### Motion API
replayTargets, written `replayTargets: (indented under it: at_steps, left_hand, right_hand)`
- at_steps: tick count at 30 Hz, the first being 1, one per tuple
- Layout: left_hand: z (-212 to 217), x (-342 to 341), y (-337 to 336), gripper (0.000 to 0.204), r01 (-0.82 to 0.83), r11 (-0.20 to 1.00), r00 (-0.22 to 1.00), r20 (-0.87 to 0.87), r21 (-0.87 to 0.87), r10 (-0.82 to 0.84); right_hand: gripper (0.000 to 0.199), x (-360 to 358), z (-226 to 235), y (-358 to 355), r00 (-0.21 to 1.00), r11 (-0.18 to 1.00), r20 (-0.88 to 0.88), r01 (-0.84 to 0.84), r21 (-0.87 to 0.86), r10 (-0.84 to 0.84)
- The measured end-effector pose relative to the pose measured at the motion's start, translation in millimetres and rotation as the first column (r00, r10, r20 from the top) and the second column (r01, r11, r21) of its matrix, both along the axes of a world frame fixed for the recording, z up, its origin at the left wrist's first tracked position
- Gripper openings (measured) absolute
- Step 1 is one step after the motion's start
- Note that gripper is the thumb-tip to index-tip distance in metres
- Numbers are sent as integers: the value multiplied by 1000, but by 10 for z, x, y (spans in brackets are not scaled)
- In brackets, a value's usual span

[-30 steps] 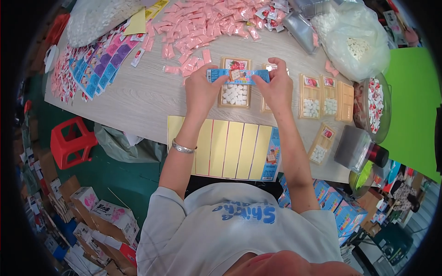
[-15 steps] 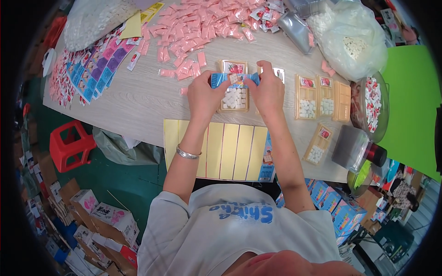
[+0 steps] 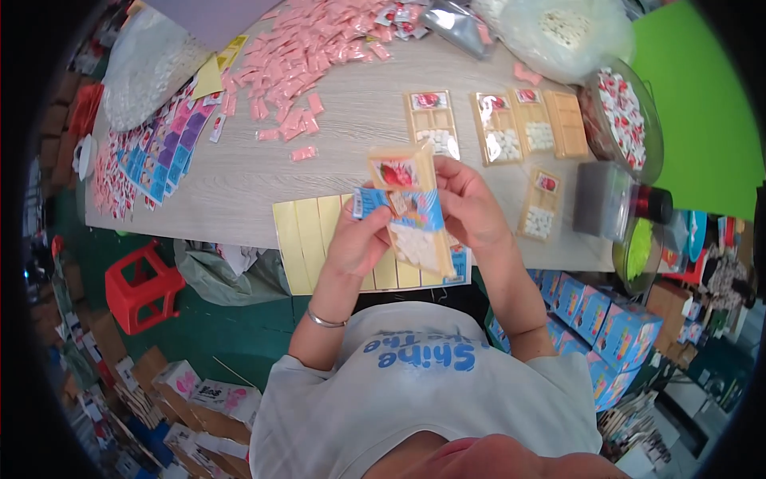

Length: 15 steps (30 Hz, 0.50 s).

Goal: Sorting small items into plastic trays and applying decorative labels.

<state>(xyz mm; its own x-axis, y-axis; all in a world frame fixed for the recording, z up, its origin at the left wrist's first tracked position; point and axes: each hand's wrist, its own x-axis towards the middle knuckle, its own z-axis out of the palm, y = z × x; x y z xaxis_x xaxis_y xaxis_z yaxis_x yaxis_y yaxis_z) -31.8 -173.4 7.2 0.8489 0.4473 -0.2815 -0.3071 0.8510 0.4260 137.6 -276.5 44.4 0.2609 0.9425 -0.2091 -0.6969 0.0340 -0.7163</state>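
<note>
Lifted off the table, a tan compartment tray (image 3: 416, 249) is tilted between my two hands. White pieces lie in its lower part and a red-fruit sachet in its upper part. A blue printed paper strip (image 3: 423, 211) lies across its middle, with one end sticking out at the left. My left hand (image 3: 357, 244) grips the left side, thumb on the strip. On the right side, my right hand (image 3: 477, 209) is closed round the tray's edge, fingers partly hidden behind it. Under the hands, a pale yellow sheet with parallel lines (image 3: 302, 231) lies at the table's near edge.
Similar filled trays (image 3: 497, 142) stand to the right, by a glass bowl of sachets (image 3: 656, 136) and a clear box (image 3: 600, 199). Pink packets (image 3: 299, 56) are heaped at the back. Printed blue and purple sheets (image 3: 163, 172) lie left. A red stool (image 3: 144, 289) stands on the floor.
The tray has been raised from the table, brought nearer to me and tilted, with the blue strip across it. Both hands moved with it, now gripping its sides. The view has shifted.
</note>
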Motion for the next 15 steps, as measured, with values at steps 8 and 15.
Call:
replayTargets:
  at_steps: [8, 15]
  left_hand:
    - [289, 27, -297, 44, 21, 998, 999, -49, 62, -18]
    - [714, 32, -208, 61, -153, 609, 876, -177, 778, 448]
  right_hand:
    - [22, -317, 293, -555, 850, 961, 476, 274, -35, -225]
    - [30, -373, 275, -776, 684, 959, 707, 283, -31, -179]
